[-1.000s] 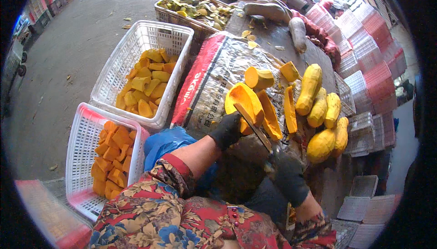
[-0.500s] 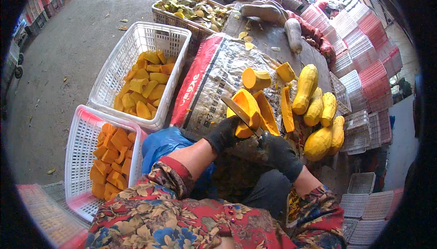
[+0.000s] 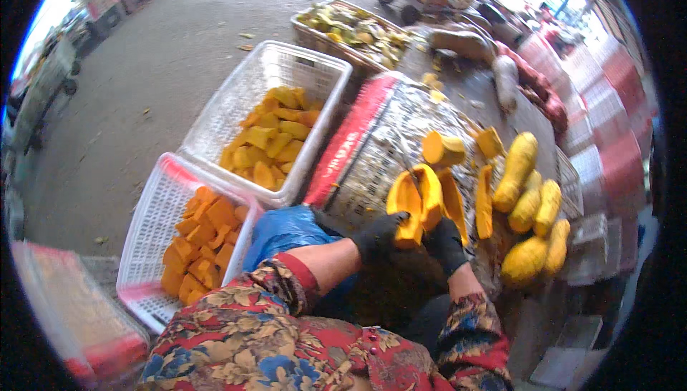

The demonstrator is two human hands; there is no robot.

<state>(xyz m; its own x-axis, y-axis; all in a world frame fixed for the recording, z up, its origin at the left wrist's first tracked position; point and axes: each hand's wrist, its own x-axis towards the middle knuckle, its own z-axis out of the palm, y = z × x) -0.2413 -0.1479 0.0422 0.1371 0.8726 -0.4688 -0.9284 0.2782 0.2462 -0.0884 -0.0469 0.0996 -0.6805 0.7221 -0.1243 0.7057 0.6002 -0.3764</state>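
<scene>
My left hand (image 3: 379,237), in a dark glove, is closed on a peeled orange pumpkin piece (image 3: 406,201) with a hollow inside. A second pumpkin piece (image 3: 431,194) stands against it on the right, with a gap opening between the two at the top. My right hand (image 3: 445,246), also gloved, is closed at the lower end of that second piece. A knife's thin blade (image 3: 408,165) shows edge-on at the top of the gap; its handle is hidden by my right hand. Long cut slices (image 3: 484,201) lie just to the right.
Whole peeled pumpkins (image 3: 526,258) lie at the right of the sack-covered surface (image 3: 358,187). Cut chunks (image 3: 444,149) lie beyond my hands. At left are two white crates (image 3: 207,130) (image 3: 139,248) of pumpkin pieces, a blue bag (image 3: 286,230) and a peelings crate (image 3: 304,30).
The knife has turned from lying across the pumpkin to standing edge-on, and the pumpkin has parted into two pieces. The view has shifted, so the surroundings sit further right and lower.
</scene>
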